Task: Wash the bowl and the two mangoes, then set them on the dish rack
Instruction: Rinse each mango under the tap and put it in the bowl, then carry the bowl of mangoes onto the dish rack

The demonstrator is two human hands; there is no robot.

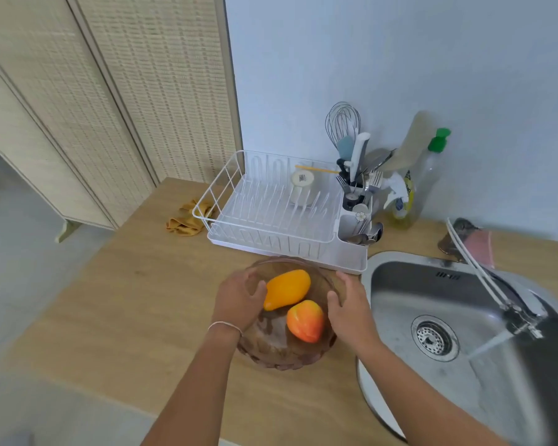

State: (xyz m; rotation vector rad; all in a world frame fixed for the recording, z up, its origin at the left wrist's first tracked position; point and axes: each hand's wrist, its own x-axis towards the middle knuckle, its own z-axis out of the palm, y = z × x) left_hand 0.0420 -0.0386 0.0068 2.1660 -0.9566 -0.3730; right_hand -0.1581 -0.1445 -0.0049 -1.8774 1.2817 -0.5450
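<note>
Wooden counter (pixel 126 300) across the lower frame, front edge running toward 5 o'clock below the forearms. Steel sink (pixel 400 304) at 3 o'clock of the bowl, rim just beside it, tap (pixel 484 278) running, stream landing right of the drain (pixel 435 338). White rack (pixel 226 188) at 12 o'clock of the bowl, near corner almost touching the bowl's far rim; one cup (pixel 302 188) upside down inside, most slots free.

Glass bowl (pixel 271 352) on the counter, centre frame, not yet under water. Left hand (pixel 239 300) on the rim at 9 o'clock, right hand (pixel 348 310) on the rim at 3 o'clock. Fingers of both loosely spread and curled over the rim, thumbs inside; firm grip or just contact, cannot tell.

Two mangoes in the bowl: yellow mango (pixel 287 289) toward 11 o'clock, long axis running 8 to 2 o'clock, close to the left thumb; orange mango (pixel 305 320) toward 4 o'clock, just beside the right hand, seemingly touching the yellow one.

Probably the lift toward the stream next: a short carry to 3 o'clock over the sink rim, right hand nearer. Open basin beyond, nothing in the path. Loose fruit likely to roll if tipped. Yellow cloth (pixel 184 220) at 10 o'clock, well apart.
</note>
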